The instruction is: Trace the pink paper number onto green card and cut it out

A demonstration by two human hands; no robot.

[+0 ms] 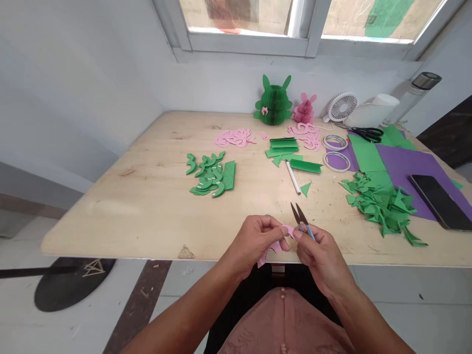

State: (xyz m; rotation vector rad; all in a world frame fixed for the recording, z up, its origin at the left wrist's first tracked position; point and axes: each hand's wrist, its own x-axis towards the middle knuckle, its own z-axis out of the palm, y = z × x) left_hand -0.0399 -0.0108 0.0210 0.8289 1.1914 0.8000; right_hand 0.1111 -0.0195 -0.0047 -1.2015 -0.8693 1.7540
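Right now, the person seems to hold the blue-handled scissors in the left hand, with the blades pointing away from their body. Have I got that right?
Not quite: the blue-handled scissors are in the right hand, while the left hand pinches pink paper. The head view shows it. The blades do point away from the body.

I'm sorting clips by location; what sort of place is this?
Probably a craft corner at home or in a small workshop: scissors in the right hand, a heap of green scraps and a green folded-paper figure.
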